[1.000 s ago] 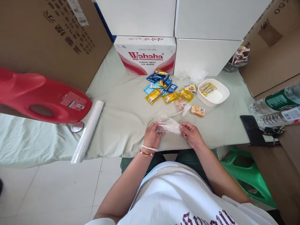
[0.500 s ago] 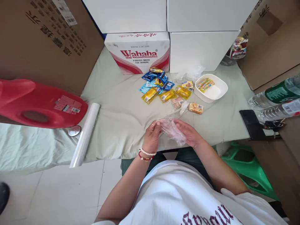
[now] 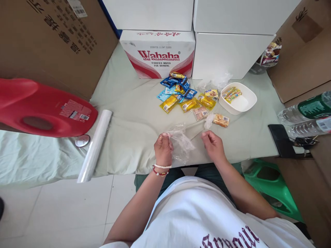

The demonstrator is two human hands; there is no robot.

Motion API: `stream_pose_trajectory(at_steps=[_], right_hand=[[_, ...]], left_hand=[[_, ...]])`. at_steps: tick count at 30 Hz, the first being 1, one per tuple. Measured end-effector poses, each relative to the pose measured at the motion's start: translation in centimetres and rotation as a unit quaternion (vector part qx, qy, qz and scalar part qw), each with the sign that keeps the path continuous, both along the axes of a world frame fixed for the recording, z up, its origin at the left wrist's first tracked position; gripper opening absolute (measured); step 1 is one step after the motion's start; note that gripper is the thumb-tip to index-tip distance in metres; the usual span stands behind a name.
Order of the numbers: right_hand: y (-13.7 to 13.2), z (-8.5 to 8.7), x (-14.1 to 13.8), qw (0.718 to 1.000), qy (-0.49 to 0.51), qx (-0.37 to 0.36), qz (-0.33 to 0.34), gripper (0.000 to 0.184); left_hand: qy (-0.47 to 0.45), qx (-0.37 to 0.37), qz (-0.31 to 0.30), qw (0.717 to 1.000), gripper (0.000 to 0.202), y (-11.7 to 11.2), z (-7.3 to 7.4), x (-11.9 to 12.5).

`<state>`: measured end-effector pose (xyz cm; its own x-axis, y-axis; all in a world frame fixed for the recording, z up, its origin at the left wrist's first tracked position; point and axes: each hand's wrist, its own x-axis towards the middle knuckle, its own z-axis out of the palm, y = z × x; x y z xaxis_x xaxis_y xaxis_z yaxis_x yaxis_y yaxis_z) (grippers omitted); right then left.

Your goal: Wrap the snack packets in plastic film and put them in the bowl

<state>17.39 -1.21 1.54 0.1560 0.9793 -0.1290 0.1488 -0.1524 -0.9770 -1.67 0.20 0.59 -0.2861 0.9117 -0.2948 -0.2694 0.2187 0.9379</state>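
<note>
My left hand (image 3: 163, 151) is closed, pinching one end of a crumpled clear plastic bag (image 3: 183, 144) over the table's near edge. The bag's loose part spreads to the right. My right hand (image 3: 214, 145) is held a little apart from it, thumb and fingers curled together; whether anything thin is between them I cannot make out. Just beyond lie a wrapped pastry (image 3: 221, 120), a small clump of clear plastic (image 3: 209, 121) and a pinkish wrapped snack (image 3: 200, 113). Several yellow packets (image 3: 190, 104) and blue packets (image 3: 190, 93) are heaped farther back.
A white bowl (image 3: 252, 100) at the right holds yellow snack sticks (image 3: 232, 94). On the left are a roll of clear film (image 3: 95, 146) and a red jug (image 3: 51, 124). A Wahaba-style carton marked Wahaha (image 3: 160, 60) stands behind. Plastic bottles (image 3: 310, 108) and a black phone (image 3: 280, 139) lie right.
My right hand has come off the plastic bag and moved right, its fingers curling closed. The bag now hangs from my left hand, more spread out. The view has shifted slightly.
</note>
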Motion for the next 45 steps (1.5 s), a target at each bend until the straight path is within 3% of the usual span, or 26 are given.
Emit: stream_pose_trajectory(at_steps=[3, 6, 10, 13, 15, 20, 23, 25, 27, 29, 30, 32, 35, 39, 42, 45], right_hand=[[-0.7, 0.1, -1.8, 0.99, -0.093, 0.011, 0.106, 0.028], [-0.4, -0.9, -2.9, 0.982, -0.122, 0.011, 0.147, 0.023], [0.7, -1.8, -2.1, 0.993, 0.054, -0.038, 0.096, 0.027], [0.9, -1.3, -1.0, 0.979, 0.185, -0.085, 0.033, 0.038], [0.6, -0.8, -0.4, 0.969, 0.224, -0.099, 0.008, 0.041], [-1.4, -0.6, 0.3, 0.97, 0.2, -0.137, 0.01, 0.041], [-2.1, -1.0, 0.7, 0.973, 0.181, -0.146, 0.001, 0.044], [-2.0, -1.3, 0.8, 0.977, 0.164, -0.137, 0.0, 0.043], [-1.5, -1.6, 0.9, 0.984, 0.133, -0.12, 0.014, 0.04], [-0.8, -1.7, 1.0, 0.99, 0.086, -0.097, 0.048, 0.034], [-0.3, -1.6, 1.1, 0.992, 0.059, -0.081, 0.072, 0.032], [0.5, -1.3, 1.1, 0.991, 0.002, -0.041, 0.123, 0.026], [1.4, -0.5, 0.7, 0.976, -0.087, 0.021, 0.198, 0.022], [1.7, 0.1, 0.3, 0.955, -0.134, 0.061, 0.257, 0.025], [1.2, -0.5, 1.0, 0.958, -0.116, 0.063, 0.255, 0.026], [0.3, -1.5, 2.3, 0.975, -0.086, 0.047, 0.201, 0.028]], left_hand=[[-0.013, 0.012, -0.008, 1.0, 0.053, 0.0, 0.3, 0.6], [-0.072, 0.017, -0.003, 0.997, 0.055, 0.0, 0.5, 0.4], [-0.142, 0.006, -0.025, 0.989, 0.051, 0.0, 0.8, -1.8], [-0.201, -0.025, -0.055, 0.978, 0.049, -0.1, 0.7, -3.6], [-0.206, -0.042, -0.036, 0.977, 0.043, 0.0, 0.4, -4.2], [-0.063, -0.053, 0.078, 0.994, 0.034, 0.5, -0.3, -3.9], [-0.004, -0.06, 0.095, 0.994, 0.033, -0.1, -0.6, -4.3], [0.088, -0.061, 0.079, 0.991, 0.033, -1.0, -0.6, -5.3], [0.271, -0.024, 0.034, 0.962, 0.045, -2.0, -0.2, -6.7], [0.446, 0.048, -0.041, 0.893, 0.065, -2.8, 0.5, -8.1], [0.492, 0.084, -0.085, 0.862, 0.073, -3.0, 1.0, -8.7], [0.509, 0.129, -0.176, 0.833, 0.082, -2.8, 1.9, -9.3], [0.459, 0.115, -0.236, 0.849, 0.086, -1.1, 2.5, -8.6], [0.394, 0.044, -0.202, 0.896, 0.08, 2.3, 0.7, -5.9], [0.325, 0.048, -0.21, 0.921, 0.061, 3.6, -1.1, -4.1], [0.285, 0.045, -0.189, 0.939, 0.031, 3.9, -2.3, -3.4]])
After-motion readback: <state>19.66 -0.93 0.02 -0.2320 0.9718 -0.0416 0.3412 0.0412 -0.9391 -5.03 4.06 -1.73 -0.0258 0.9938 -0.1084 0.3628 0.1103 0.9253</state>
